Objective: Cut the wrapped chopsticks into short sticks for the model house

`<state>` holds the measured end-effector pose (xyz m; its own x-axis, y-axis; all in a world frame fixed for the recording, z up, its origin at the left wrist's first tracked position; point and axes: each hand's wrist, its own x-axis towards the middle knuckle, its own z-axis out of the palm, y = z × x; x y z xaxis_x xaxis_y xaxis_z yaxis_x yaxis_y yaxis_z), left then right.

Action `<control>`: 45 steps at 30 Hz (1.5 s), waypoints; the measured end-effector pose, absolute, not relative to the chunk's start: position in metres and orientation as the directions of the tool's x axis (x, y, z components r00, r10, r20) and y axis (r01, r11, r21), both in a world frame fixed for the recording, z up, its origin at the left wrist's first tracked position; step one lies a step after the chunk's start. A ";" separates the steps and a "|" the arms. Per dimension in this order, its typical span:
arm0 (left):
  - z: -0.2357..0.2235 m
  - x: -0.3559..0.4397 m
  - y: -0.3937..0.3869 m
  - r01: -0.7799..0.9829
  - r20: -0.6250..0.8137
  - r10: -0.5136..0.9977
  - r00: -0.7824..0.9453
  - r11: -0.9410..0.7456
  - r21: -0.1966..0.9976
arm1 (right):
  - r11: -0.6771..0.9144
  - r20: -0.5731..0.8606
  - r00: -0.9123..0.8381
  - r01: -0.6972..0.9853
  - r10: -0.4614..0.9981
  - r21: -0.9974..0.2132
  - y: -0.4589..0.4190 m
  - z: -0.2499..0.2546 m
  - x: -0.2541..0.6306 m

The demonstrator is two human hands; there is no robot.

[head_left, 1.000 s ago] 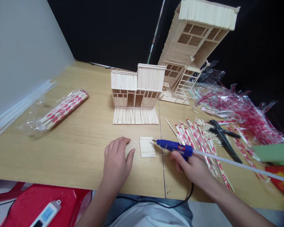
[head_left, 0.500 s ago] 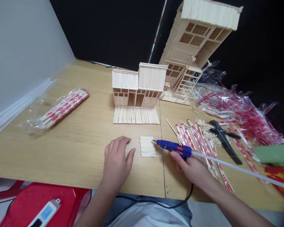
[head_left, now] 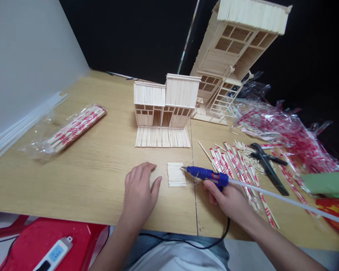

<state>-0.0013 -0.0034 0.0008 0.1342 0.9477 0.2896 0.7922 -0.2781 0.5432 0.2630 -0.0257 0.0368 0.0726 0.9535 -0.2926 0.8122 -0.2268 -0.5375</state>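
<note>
The left hand [head_left: 139,190] is palm-down on the worktop [head_left: 101,180] near its front edge, holding nothing, its thumb spread from loosely bent fingers. The right hand [head_left: 228,195] is wrapped around the handle of the glue gun [head_left: 205,173]. Between the hands, nearer the worktop's front edge than its back, the panel [head_left: 176,175] of short sticks lies flat, just beside the left thumb. The gun's tip is at the panel's right side, towards its back corner; whether they touch I cannot tell. Behind the panel, towards the back edge, stands the small house [head_left: 182,92].
</note>
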 end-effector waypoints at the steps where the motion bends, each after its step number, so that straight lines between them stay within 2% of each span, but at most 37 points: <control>1: 0.001 -0.001 -0.003 0.792 0.291 0.947 0.136 -0.280 0.542 | -0.220 -0.282 0.073 0.814 0.957 -0.537 -0.025 0.037 0.262; 12: -0.001 -0.002 -0.002 0.796 0.299 0.944 0.136 -0.284 0.534 | -0.194 -0.264 0.058 0.831 0.963 -0.521 -0.026 0.038 0.264; 19: -0.003 -0.001 -0.001 0.781 0.307 0.943 0.132 -0.290 0.554 | -0.224 -0.289 0.044 0.744 0.956 -0.629 -0.032 0.042 0.264; 24: 0.007 -0.005 -0.005 0.682 0.380 0.922 0.073 -0.324 0.655 | -0.189 -0.253 0.001 0.668 0.967 -0.720 -0.039 0.043 0.265; 26: 0.013 -0.002 -0.016 0.594 0.408 0.913 0.025 -0.342 0.728 | -0.176 -0.231 -0.003 0.638 0.973 -0.750 -0.044 0.043 0.265; 28: 0.018 0.010 -0.032 0.448 0.356 0.934 0.032 -0.332 0.830 | -0.154 -0.191 0.003 0.605 0.982 -0.781 -0.050 0.044 0.263; 30: 0.020 0.030 -0.051 0.267 0.204 0.965 0.165 -0.242 0.933 | -0.110 -0.131 0.008 0.600 0.991 -0.792 -0.055 0.046 0.260; 32: 0.021 0.055 -0.068 0.169 0.048 0.943 0.329 -0.109 0.980 | -0.051 -0.059 0.006 0.608 0.998 -0.792 -0.059 0.050 0.254; 35: 0.021 0.091 -0.078 -0.031 -0.020 0.880 0.474 0.039 0.999 | 0.056 0.050 -0.026 0.591 0.998 -0.805 -0.061 0.055 0.245; 37: 0.021 0.107 -0.077 -0.186 -0.028 0.836 0.548 0.155 0.970 | 0.096 0.087 -0.043 0.577 0.995 -0.811 -0.062 0.057 0.243; 39: 0.019 0.115 -0.072 -0.278 -0.047 0.821 0.570 0.247 0.928 | 0.102 0.094 -0.045 0.586 0.995 -0.804 -0.065 0.058 0.246; 42: 0.014 0.120 -0.067 -0.306 -0.135 0.840 0.525 0.334 0.891 | 0.112 0.110 -0.040 0.585 0.993 -0.803 -0.073 0.059 0.258; 45: 0.009 0.122 -0.068 -0.329 -0.193 0.839 0.508 0.397 0.857 | 0.136 0.203 0.075 0.517 0.976 -0.845 -0.083 0.057 0.271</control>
